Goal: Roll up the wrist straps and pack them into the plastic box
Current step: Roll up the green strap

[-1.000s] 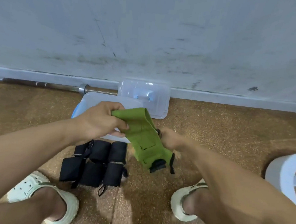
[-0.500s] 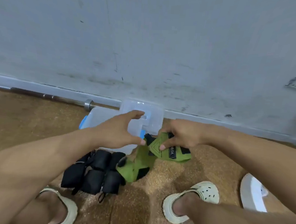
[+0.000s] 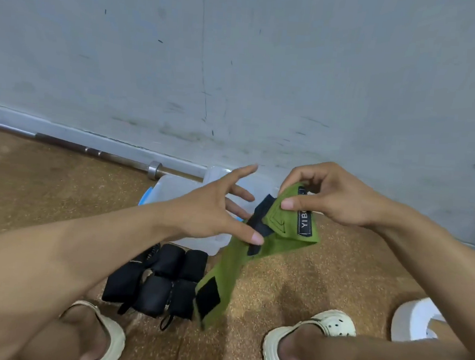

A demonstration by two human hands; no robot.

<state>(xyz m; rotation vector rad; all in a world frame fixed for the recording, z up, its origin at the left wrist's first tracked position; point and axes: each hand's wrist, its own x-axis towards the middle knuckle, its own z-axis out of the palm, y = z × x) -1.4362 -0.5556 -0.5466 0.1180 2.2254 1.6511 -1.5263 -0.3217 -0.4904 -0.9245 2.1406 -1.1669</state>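
Note:
A green wrist strap (image 3: 271, 244) with black velcro patches hangs unrolled in the air over the floor. My right hand (image 3: 325, 194) pinches its upper end, near the black label, between thumb and fingers. My left hand (image 3: 214, 206) is spread with straight fingers, its thumb tip touching the strap near the black patch. Several rolled black wrist straps (image 3: 156, 281) lie in a cluster on the floor below my left forearm. The clear plastic box (image 3: 174, 186) with a blue clasp sits behind my left hand, mostly hidden by it.
The box's clear lid (image 3: 217, 172) leans by the wall's baseboard. A steel barbell (image 3: 92, 151) lies along the wall at the left. My feet in pale clogs (image 3: 309, 342) stand on the cork floor, and a white object (image 3: 414, 321) sits at the right.
My right hand has lifted the strap's labelled end higher and the strap now hangs straighter. My left hand has opened wider, its thumb on the strap. The camera view tilted upward.

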